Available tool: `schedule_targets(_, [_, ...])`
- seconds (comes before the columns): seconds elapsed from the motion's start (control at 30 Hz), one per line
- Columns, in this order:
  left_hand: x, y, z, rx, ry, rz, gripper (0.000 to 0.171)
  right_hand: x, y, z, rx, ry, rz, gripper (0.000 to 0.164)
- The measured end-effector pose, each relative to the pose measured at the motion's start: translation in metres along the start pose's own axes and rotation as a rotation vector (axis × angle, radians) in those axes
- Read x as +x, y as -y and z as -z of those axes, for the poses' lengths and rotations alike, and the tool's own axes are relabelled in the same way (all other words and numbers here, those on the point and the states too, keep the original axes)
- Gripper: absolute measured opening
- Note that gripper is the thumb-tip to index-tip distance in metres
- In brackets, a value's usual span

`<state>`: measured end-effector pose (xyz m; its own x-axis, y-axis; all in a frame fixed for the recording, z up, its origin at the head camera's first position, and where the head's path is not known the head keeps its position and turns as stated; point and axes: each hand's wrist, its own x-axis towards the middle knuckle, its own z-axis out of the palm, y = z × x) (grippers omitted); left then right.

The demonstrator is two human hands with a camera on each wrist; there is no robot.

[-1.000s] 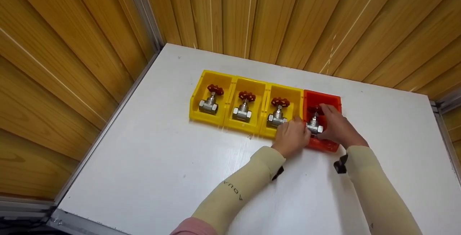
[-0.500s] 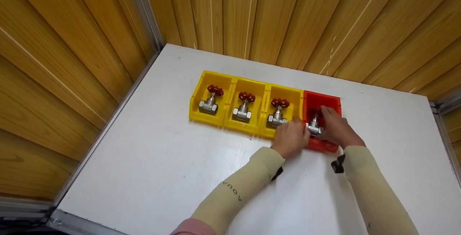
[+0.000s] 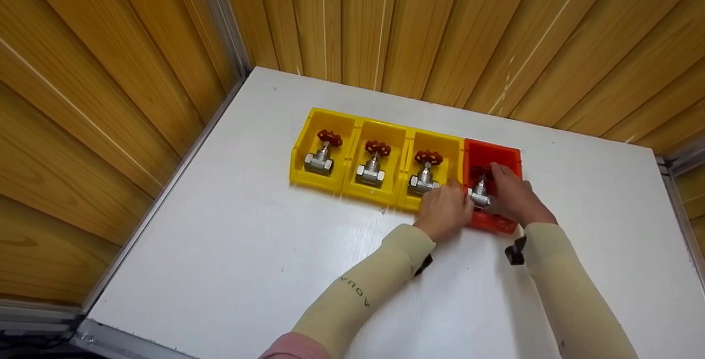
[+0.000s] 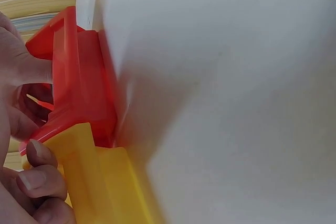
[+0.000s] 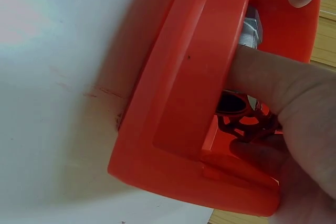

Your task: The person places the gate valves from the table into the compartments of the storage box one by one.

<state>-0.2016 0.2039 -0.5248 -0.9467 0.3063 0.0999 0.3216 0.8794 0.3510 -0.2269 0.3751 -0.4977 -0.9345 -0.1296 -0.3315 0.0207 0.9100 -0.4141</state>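
Note:
A steel valve (image 3: 480, 197) with a dark red handwheel lies in the red bin (image 3: 492, 151). My right hand (image 3: 519, 198) reaches over that bin's right side and holds the valve, thumb by the metal body and fingers at the handwheel (image 5: 253, 128). Part of the valve is hidden behind the hand. My left hand (image 3: 445, 211) grips the front of the wall where the red bin meets the nearest yellow bin (image 3: 438, 140). In the left wrist view, its curled fingers (image 4: 43, 182) rest at the yellow bin's edge. Another valve (image 3: 424, 178) lies in that yellow bin, beside the left hand.
Two more yellow bins continue the row leftward, each with a similar valve (image 3: 370, 169), (image 3: 319, 158) in it. The bins stand on a white tabletop (image 3: 231, 227). Behind it rises a wood-plank wall (image 3: 418, 28), with another plank wall (image 3: 99, 100) at left.
My right hand has shifted slightly left and toward me, and the valve in the red bin has moved slightly with it. The left hand stays nearly still on the bin wall.

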Motion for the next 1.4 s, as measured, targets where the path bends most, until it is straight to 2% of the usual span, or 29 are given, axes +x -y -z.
schedule_targets(0.13, [0.0, 0.0, -0.001, 0.015, -0.011, 0.003, 0.026, -0.001, 0.0, -0.002, 0.002, -0.012, 0.003, 0.111])
schedule_targets(0.37, [0.0, 0.001, 0.0, 0.003, -0.041, -0.005, 0.029, 0.001, -0.001, -0.002, -0.049, -0.046, 0.047, 0.097])
schedule_targets(0.67, [0.001, 0.002, 0.003, 0.008, -0.028, 0.001, 0.029, 0.002, 0.0, 0.0, 0.004, -0.019, 0.013, 0.103])
schedule_targets(0.83, [0.0, 0.003, 0.006, 0.013, 0.004, 0.017, 0.028, -0.001, 0.002, -0.002, -0.005, -0.063, 0.035, 0.096])
schedule_targets(0.97, [-0.001, 0.001, 0.01, 0.058, 0.023, 0.01, 0.033, -0.007, 0.004, 0.001, 0.011, -0.093, 0.02, 0.096])
schedule_targets(1.1, [-0.001, 0.001, 0.014, 0.13, -0.017, -0.04, 0.042, -0.016, 0.007, 0.003, 0.035, -0.121, 0.001, 0.097])
schedule_targets(1.27, [-0.002, 0.006, 0.021, 0.239, -0.102, -0.089, 0.048, -0.026, 0.013, 0.001, 0.041, -0.17, 0.031, 0.092])
schedule_targets(1.4, [-0.004, 0.013, 0.029, 0.278, -0.176, -0.123, 0.038, -0.032, 0.022, -0.001, 0.057, -0.189, 0.047, 0.093])
